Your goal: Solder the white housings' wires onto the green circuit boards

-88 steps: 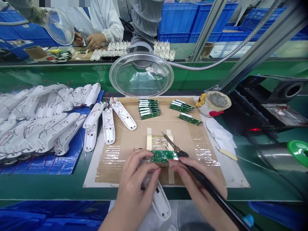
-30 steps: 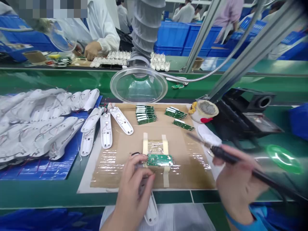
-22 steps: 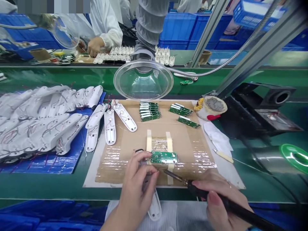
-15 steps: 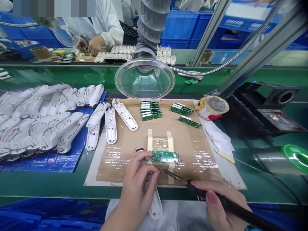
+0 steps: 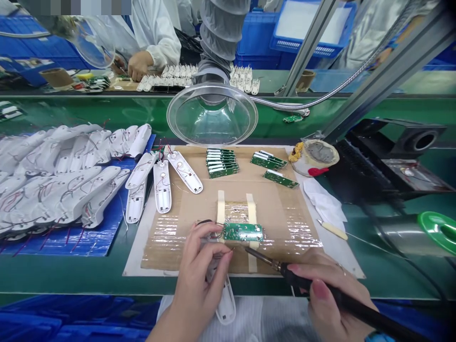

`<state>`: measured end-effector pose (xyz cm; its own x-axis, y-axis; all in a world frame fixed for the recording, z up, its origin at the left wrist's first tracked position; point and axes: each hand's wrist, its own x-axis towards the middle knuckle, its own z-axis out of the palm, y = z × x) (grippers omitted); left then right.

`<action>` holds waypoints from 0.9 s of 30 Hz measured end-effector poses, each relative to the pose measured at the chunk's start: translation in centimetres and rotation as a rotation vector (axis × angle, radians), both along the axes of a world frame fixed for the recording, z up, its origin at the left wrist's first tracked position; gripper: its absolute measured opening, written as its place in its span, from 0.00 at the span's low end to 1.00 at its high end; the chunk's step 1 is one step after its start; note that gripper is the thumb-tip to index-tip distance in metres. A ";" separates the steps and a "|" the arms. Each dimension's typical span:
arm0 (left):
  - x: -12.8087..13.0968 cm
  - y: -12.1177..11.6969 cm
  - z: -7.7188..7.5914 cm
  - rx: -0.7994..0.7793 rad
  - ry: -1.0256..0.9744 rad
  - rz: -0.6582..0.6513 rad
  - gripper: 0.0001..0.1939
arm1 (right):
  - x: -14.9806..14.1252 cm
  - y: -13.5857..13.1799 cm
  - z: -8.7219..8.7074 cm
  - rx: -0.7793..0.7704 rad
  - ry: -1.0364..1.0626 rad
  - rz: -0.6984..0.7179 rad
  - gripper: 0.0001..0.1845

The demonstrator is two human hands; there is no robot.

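At lower centre, the left hand (image 5: 200, 271) pinches thumb against forefinger, on what is too small to tell, beside a green rectangular circuit board (image 5: 243, 232) just below mid-frame. At lower right, the right hand (image 5: 335, 278) curls firmly round a black-handled soldering iron (image 5: 352, 306).

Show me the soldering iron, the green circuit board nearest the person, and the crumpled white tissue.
Soldering iron (image 5: 351, 305): head view, on its black handle.
Green circuit board (image 5: 243, 232): head view, middle of its upward face.
White tissue (image 5: 324, 200): head view, on its crumpled middle.
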<state>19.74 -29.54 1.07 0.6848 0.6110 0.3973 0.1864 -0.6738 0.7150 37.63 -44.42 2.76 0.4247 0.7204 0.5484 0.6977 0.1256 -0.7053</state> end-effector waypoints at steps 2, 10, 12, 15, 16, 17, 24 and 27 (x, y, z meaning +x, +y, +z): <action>0.1 0.1 0.0 0.013 0.001 0.000 0.11 | 0.1 -0.2 -0.2 0.006 0.045 0.007 0.12; -0.3 -0.1 -0.2 -0.045 -0.015 0.012 0.09 | -0.2 -0.1 -0.4 0.006 0.068 0.015 0.09; -0.4 -0.1 -0.1 -0.060 -0.016 0.017 0.09 | -0.7 0.3 -0.5 -0.007 0.112 0.002 0.12; -0.5 -0.2 -0.1 -0.064 -0.032 0.025 0.09 | -1.8 1.9 -0.6 -0.066 0.127 0.010 0.18; -0.6 -0.2 -0.1 -0.059 -0.036 0.025 0.09 | -2.2 2.5 -0.7 -0.089 0.113 0.028 0.19; -0.6 -0.1 -0.1 -0.052 -0.038 0.020 0.10 | -2.6 3.1 -0.8 -0.108 0.092 0.059 0.20; -1.1 0.1 -0.1 -0.057 -0.014 -0.033 0.11 | -3.5 5.2 -1.5 -0.090 -0.075 0.168 0.18; -1.6 0.3 -0.1 -0.140 0.015 -0.082 0.10 | -3.4 5.0 -2.3 -0.033 -0.150 0.163 0.19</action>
<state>18.13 -29.25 1.00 0.7395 0.6017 0.3019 0.1462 -0.5813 0.8004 34.26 -39.45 0.49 0.2166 0.7912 0.5719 0.7673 0.2242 -0.6008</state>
